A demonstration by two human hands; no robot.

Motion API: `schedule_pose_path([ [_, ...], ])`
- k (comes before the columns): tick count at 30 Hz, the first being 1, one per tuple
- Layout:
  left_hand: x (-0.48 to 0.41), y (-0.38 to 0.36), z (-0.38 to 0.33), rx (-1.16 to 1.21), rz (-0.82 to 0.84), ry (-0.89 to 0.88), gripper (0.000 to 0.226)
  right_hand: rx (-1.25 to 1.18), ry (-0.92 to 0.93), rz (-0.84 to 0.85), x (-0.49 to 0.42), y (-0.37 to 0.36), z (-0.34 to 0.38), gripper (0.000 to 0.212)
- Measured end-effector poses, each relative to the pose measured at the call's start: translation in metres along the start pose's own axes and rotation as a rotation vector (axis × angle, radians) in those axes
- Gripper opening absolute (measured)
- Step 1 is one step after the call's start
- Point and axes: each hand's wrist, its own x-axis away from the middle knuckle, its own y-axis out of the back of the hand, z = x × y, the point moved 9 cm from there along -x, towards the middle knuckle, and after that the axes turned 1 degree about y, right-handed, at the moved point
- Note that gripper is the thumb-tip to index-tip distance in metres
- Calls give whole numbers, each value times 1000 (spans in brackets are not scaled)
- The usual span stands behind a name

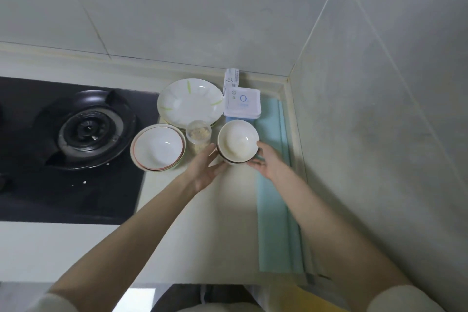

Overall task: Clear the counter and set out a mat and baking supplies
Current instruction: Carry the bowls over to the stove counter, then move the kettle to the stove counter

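Observation:
A cream bowl (pixel 238 140) with a dark rim, stacked on another, sits near the back right of the pale counter (pixel 202 223). My left hand (pixel 205 170) lies against its left side, thumb up and fingers fairly straight along its lower edge. My right hand (pixel 266 162) holds its right side, with the thumb at the rim and the fingers curled at its base. A light blue-green folded mat (pixel 273 210) lies along the right wall, partly under my right forearm.
Behind the bowl stand a blue-lidded plastic box (pixel 242 102) and a small white carton (pixel 231 78). To the left are a clear jar of crumbs (pixel 198 134), a white plate (pixel 190 102) and a stack of white bowls (pixel 158 147). A black gas hob (pixel 88 129) fills the left side.

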Motion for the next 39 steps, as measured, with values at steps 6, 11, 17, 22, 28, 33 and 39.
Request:
schedule_pose_path([
  [6, 40, 19, -1, -109, 2, -11, 33, -28, -96, -12, 22, 4, -36, 8],
  [11, 96, 47, -14, -134, -60, -157, 33, 19, -199, 190, 64, -31, -79, 15],
  [17, 181, 113, -29, -82, -212, -332, 33, 245, -166, 500, 124, -106, -104, 8],
  [22, 278, 197, -33, 34, -376, -486, 33, 466, -106, 788, 200, -186, -147, 14],
  [28, 403, 315, -15, 214, -551, -642, 29, 753, -29, 1045, 305, -267, -239, 21],
  [33, 519, 413, 13, 294, -674, -740, 29, 877, -11, 1201, 398, -328, -341, 16],
  [39, 679, 524, 58, 374, -879, -844, 30, 1033, -14, 1442, 532, -392, -483, 24],
])
